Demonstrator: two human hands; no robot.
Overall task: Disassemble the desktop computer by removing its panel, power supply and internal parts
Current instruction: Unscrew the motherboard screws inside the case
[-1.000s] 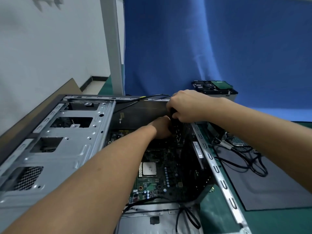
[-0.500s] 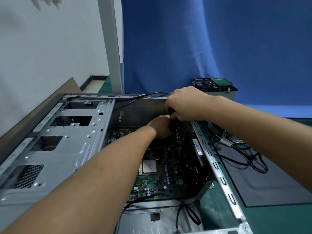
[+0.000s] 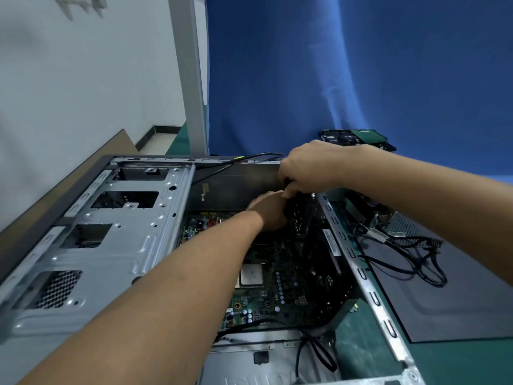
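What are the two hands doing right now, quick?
Left hand: against the black part, fingers hidden, so cannot tell.
Right hand: closed, fingers curled round the black part's top.

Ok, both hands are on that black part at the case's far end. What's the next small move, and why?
Probably a gentle straight pull upward on the black part. The right hand grips its top, the left hand meets it lower down, grip unseen, and it stands upright over the motherboard. Any latch is out of sight, so go slowly.
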